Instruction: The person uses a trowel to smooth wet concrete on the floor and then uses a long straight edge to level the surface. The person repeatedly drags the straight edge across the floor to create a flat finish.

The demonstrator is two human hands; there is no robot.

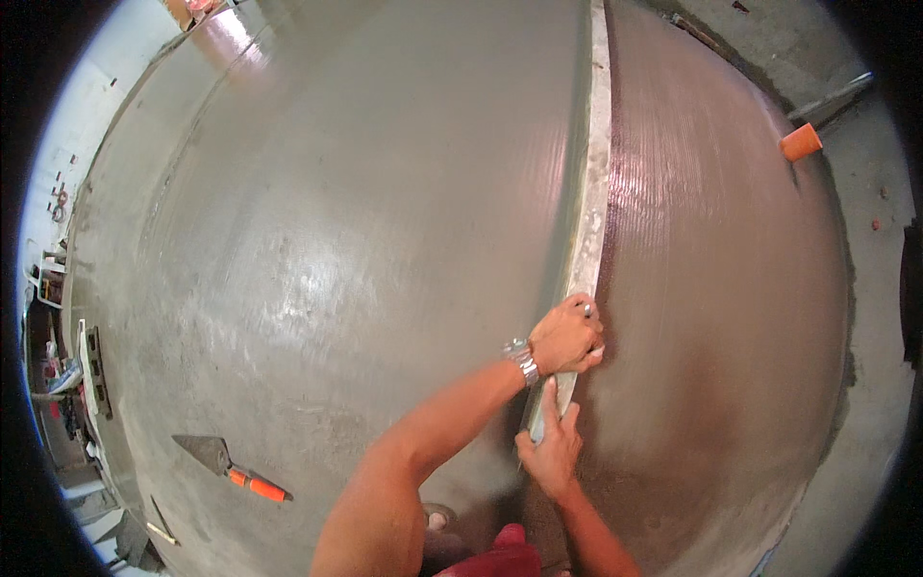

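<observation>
A long, narrow straightedge (pixel 594 163), pale and smeared with cement, lies across the smooth wet cement surface (pixel 365 192) from my hands to the far edge. My left hand (pixel 567 334), with a metal watch at the wrist and a ring, is wrapped round its near part. Just below, my right hand (pixel 553 447) grips the bar's near end, one finger stretched along it. Fine ridges mark the wet surface to the right of the bar. Off to the left lies a pointed trowel (pixel 212 452) with an orange and black handle.
An orange pipe stub (pixel 801 142) sticks up at the right edge of the cement. A spirit level (pixel 96 370) stands near the left edge, by assorted clutter. My foot (pixel 437 521) shows at the bottom. Rough grey concrete (pixel 875 288) borders the right side.
</observation>
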